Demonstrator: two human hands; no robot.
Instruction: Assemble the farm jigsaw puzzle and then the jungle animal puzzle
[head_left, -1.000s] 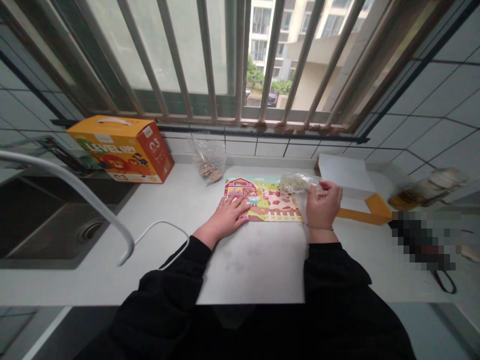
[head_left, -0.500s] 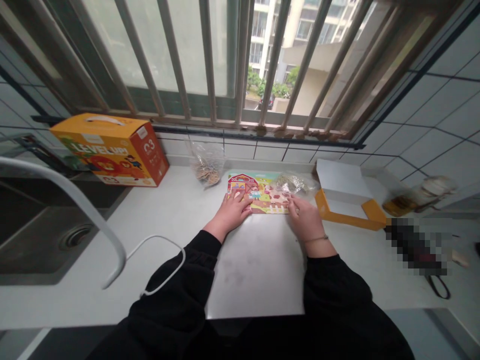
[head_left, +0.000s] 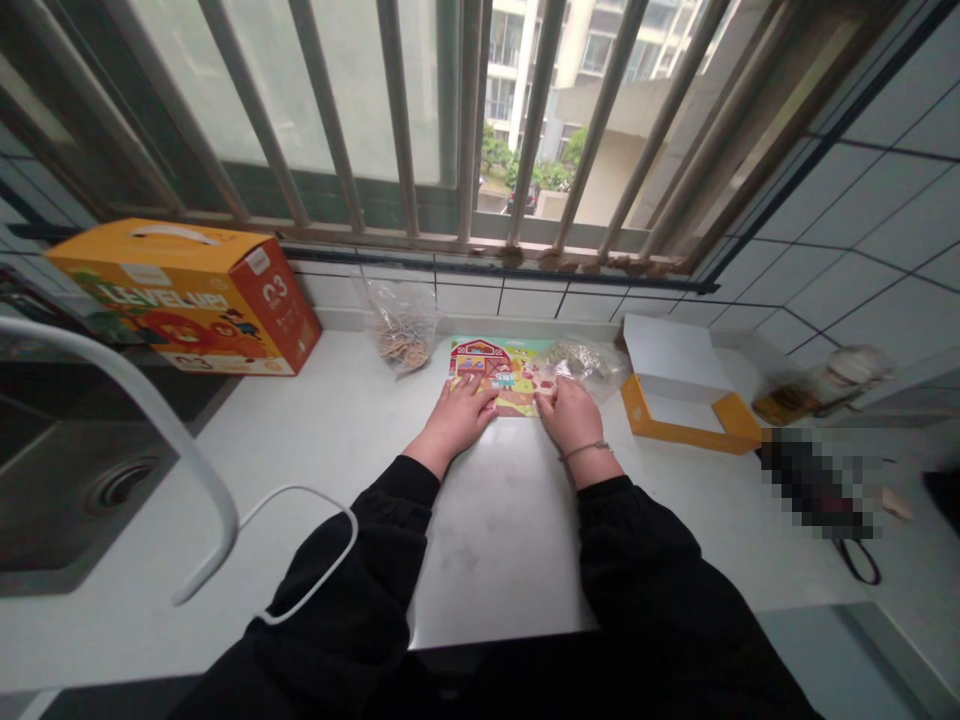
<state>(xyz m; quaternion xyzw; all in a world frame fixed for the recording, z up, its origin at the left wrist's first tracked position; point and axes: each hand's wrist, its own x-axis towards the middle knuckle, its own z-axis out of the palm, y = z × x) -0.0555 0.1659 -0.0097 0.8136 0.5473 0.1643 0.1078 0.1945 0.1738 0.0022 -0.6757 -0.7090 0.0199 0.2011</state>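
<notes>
A colourful farm picture board (head_left: 517,402) with a red barn lies on the counter. My left hand (head_left: 457,415) rests over its lower left part, fingers spread out flat. At the board's lower right, my right hand (head_left: 574,418) has its fingers curled in, thumb and forefinger close to the picture's surface. Whatever is between those fingertips is too small to tell. Just behind the right hand, a clear plastic bag (head_left: 583,360) overlaps the board's right side. Another clear bag (head_left: 403,345), with light brown pieces inside, stands left of the board.
An orange carton with a handle (head_left: 202,300) stands at the back left beside the sink (head_left: 52,530). A white cable (head_left: 330,490) loops over my left sleeve. On the right are an open orange and white box (head_left: 679,430) and a glass vessel (head_left: 847,380).
My right hand has moved left along the board, toward my left hand. The left hand stays on the board. The camera view has shifted slightly.
</notes>
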